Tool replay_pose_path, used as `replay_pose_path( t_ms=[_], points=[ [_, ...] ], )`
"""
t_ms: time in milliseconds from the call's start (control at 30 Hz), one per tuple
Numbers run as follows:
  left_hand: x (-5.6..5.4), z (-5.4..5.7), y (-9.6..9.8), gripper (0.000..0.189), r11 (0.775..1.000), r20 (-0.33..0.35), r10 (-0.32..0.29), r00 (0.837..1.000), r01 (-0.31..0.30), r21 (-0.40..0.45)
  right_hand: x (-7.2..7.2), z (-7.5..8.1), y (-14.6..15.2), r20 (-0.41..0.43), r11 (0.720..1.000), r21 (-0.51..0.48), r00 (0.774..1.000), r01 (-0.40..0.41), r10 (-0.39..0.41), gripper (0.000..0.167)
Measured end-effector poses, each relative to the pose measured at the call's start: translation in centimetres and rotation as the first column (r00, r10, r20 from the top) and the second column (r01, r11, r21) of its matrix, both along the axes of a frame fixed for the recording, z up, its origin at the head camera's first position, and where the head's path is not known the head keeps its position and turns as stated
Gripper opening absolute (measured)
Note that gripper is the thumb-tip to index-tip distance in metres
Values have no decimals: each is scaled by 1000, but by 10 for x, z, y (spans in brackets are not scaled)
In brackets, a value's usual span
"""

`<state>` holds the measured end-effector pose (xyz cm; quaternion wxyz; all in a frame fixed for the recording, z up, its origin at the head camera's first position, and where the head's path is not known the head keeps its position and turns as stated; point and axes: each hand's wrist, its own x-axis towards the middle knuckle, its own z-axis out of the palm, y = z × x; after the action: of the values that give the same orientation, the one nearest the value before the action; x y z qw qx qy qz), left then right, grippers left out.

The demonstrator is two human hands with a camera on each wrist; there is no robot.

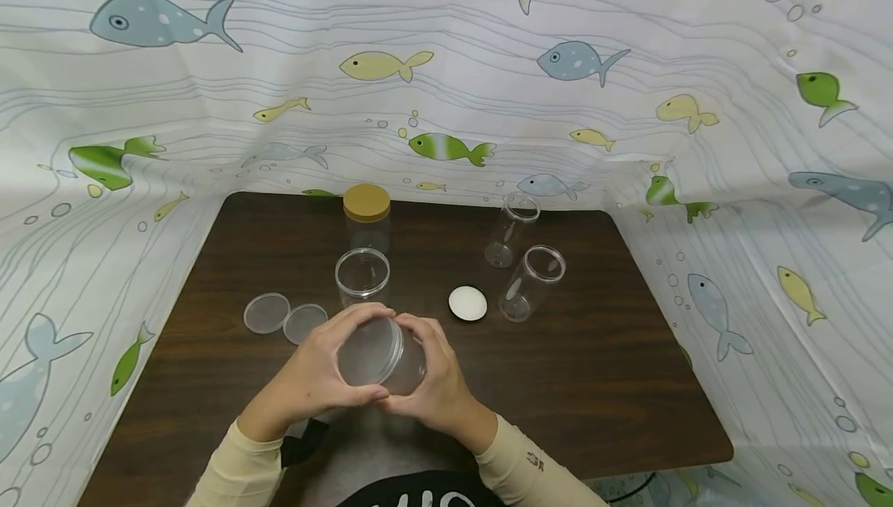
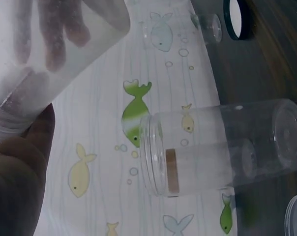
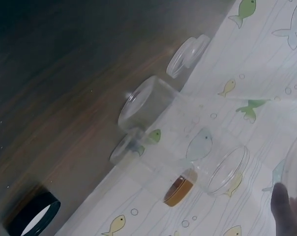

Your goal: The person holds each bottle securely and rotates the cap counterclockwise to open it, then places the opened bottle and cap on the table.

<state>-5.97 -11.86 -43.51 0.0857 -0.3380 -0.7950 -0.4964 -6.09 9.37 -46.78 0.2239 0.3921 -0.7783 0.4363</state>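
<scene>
Both hands hold a clear plastic jar (image 1: pixel 412 365) tilted over the near part of the table. My left hand (image 1: pixel 310 371) curls round its frosted lid (image 1: pixel 366 352), thumb below and fingers above. My right hand (image 1: pixel 446 379) grips the jar's body from the other side. In the left wrist view the held jar (image 2: pixel 74 83) fills the upper left, and fingers show through its wall. Just beyond the hands stands an open clear jar (image 1: pixel 363 278). Behind it is a jar with a yellow lid (image 1: pixel 367 205).
Two translucent lids (image 1: pixel 267 313) lie left of the hands. To the right are a dark-rimmed white lid (image 1: pixel 467 303) and two open clear jars, one nearer (image 1: pixel 532 284) and one farther (image 1: pixel 512 229). Fish-printed cloth (image 1: pixel 446 104) walls the dark wooden table (image 1: pixel 614 383).
</scene>
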Motion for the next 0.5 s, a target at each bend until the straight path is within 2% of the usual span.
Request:
replay_pose_path(
  t_ms=[67, 100, 133, 167, 200, 233, 267, 300, 333, 367, 400, 433, 467, 500],
  points=[
    [0, -2, 1, 86, 1000, 9, 5, 1000, -5, 6, -2, -2, 3, 65, 999, 4, 997, -52, 52, 98],
    [1, -3, 2, 85, 1000, 7, 6, 1000, -6, 14, -3, -3, 6, 125, 996, -6, 988, -93, 93, 98],
    [1, -4, 2, 85, 1000, 5, 5, 1000, -5, 27, -5, -5, 9, 194, 989, -25, 970, -145, 147, 98],
    [1, -5, 3, 85, 999, 6, 6, 1000, -6, 41, -8, -7, 13, 278, 978, -57, 937, -202, 209, 99],
    [1, -5, 3, 85, 998, 3, 4, 1000, -4, 56, -10, -9, 16, 364, 958, -112, 886, -263, 286, 99],
    [1, -5, 3, 85, 997, 0, -2, 1000, 2, 71, -11, -11, 19, 444, 936, -173, 824, -307, 352, 98],
    [1, -5, 4, 85, 996, -2, -9, 1000, 9, 84, -12, -12, 21, 510, 913, -237, 758, -332, 408, 97],
    [0, -5, 5, 84, 995, -7, -16, 1000, 17, 99, -11, -13, 23, 558, 897, -284, 703, -337, 441, 97],
    [0, -4, 5, 84, 993, -14, -23, 1000, 24, 114, -11, -15, 24, 588, 887, -315, 664, -337, 462, 96],
    [-1, -4, 6, 84, 992, -22, -26, 999, 28, 127, -10, -16, 25, 607, 883, -335, 641, -330, 470, 93],
    [-1, -4, 7, 83, 990, -32, -28, 999, 32, 137, -8, -17, 24, 607, 881, -345, 638, -324, 473, 91],
    [-1, -3, 8, 83, 989, -39, -26, 999, 32, 144, -6, -18, 23, 601, 888, -340, 655, -309, 458, 90],
    [-1, -3, 9, 82, 988, -46, -23, 999, 30, 152, -4, -18, 23, 587, 896, -333, 680, -292, 440, 89],
    [-1, -3, 10, 82, 988, -53, -11, 999, 19, 156, -2, -19, 22, 568, 910, -315, 715, -268, 408, 88]
  ],
)
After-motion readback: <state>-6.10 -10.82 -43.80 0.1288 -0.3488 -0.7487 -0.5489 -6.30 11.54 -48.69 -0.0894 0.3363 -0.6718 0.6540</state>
